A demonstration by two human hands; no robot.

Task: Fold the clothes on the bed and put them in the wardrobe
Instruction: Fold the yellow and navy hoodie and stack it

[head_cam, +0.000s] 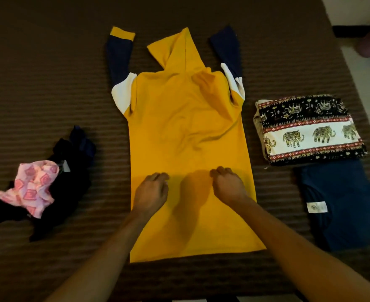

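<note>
**Two hands flatten the hoodie before the fold**

One mustard-yellow hooded sweatshirt with navy and white sleeves (186,138) lies spread face down in the middle of the brown ribbed bedspread (49,83), hood pointing away and both sleeves angled up beside it. From where I stand, that layout looks deliberate: a flat back gives clean fold lines.

Both of the person's hands rest on its lower back. The left hand (151,192) and right hand (228,185) sit near each other, fingers loosely curled with the tips on the cloth, gripping nothing that I can see; likely smoothing wrinkles or steadying the fabric.

To the right, well apart from the hoodie, a folded elephant-print cloth in black, white and red (308,129) lies just beyond a folded dark-blue garment with a white label (336,203), seemingly the finished stack. On the left, a crumpled pink patterned piece (33,186) sits on a heap of dark clothing (70,171), probably awaiting its turn.
</note>
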